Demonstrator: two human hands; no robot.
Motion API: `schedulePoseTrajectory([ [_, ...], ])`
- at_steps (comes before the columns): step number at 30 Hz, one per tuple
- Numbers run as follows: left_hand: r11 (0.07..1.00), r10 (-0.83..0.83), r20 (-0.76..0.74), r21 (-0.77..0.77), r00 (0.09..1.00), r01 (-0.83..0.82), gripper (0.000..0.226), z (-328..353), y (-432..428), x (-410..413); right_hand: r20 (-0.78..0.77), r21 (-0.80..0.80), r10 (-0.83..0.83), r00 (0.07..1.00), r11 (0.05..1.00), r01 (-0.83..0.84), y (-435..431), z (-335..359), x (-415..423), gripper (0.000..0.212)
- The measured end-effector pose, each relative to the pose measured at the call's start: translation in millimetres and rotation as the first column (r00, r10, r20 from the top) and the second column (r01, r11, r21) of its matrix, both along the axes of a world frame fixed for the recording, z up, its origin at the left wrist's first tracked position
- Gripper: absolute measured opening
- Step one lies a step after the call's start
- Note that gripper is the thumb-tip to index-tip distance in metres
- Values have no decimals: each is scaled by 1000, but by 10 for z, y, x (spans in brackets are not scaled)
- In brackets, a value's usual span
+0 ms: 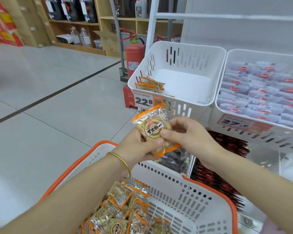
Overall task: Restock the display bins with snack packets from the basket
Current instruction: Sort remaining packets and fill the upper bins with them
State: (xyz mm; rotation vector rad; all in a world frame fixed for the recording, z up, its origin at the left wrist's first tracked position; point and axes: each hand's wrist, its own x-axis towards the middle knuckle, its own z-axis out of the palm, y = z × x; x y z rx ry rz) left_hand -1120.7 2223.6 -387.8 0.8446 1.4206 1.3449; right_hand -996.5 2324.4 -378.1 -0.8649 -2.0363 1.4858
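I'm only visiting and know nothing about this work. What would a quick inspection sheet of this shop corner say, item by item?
Surface: grey tiled floor; no table in view.
Job's things: orange-rimmed basket holding many loose packets; white display bin nearly empty, a few orange-edged packets at its left end; single snack packet held up in front of that bin.
Clutter: neighbouring bin full of pale packets; dark packets lower down.
Hands: left hand and right hand both pinch the single snack packet with their fingers.
Cables: nothing seen.
Surroundings: red fire extinguisher; wooden shelves with water bottles.
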Motion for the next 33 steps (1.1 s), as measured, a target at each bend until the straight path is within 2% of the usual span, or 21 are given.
schedulePoseTrajectory([
  [2,998,-53,-136,15,989,56,34,28,17,-64,53,118,-2,999,993,-4,76,133,12,35],
  [4,992,-115,-288,10,951,123,40,64,26,-104,70,34,129,989,991,-131,140,286,26,49],
  [6,984,-162,-396,-1,904,176,45,104,46,-116,143,-1,281,949,959,-283,156,394,25,37],
  [8,989,-133,-441,5,888,150,41,149,85,-128,159,21,299,941,952,-306,205,477,4,21],
  [9,995,-79,-452,11,889,95,39,177,105,-150,112,21,251,961,967,-255,252,544,-20,19],
  [11,999,36,-476,14,879,-34,43,214,132,-211,-70,5,46,997,999,-45,411,712,-83,18],
  [13,996,82,-483,7,872,-90,43,200,145,-277,-237,15,-172,956,983,180,684,876,-188,19],
  [14,995,80,-477,-10,875,-97,40,183,144,-298,-250,74,-237,939,962,263,842,904,-265,21],
  [16,995,57,-472,-50,880,-91,33,137,147,-323,-158,214,-321,934,912,349,1113,867,-430,23],
  [19,994,10,-492,-90,871,-63,32,83,174,-321,59,320,-368,928,888,331,1363,641,-648,17],
  [22,994,-22,-513,-103,858,-36,30,62,183,-292,295,347,-300,907,918,190,1419,426,-773,16],
  [25,993,-45,-541,-119,840,-24,35,50,178,-273,524,314,-197,829,949,28,1342,397,-791,15],
  [27,992,-46,-552,-125,832,-28,38,48,176,-278,545,240,-172,821,970,44,1315,429,-795,17],
  [30,991,-43,-554,-128,831,-34,38,50,177,-295,490,140,-123,863,988,61,1284,472,-818,37],
  [33,991,-46,-553,-133,832,-34,37,50,177,-309,530,129,-71,845,992,2,1244,479,-871,50],
])
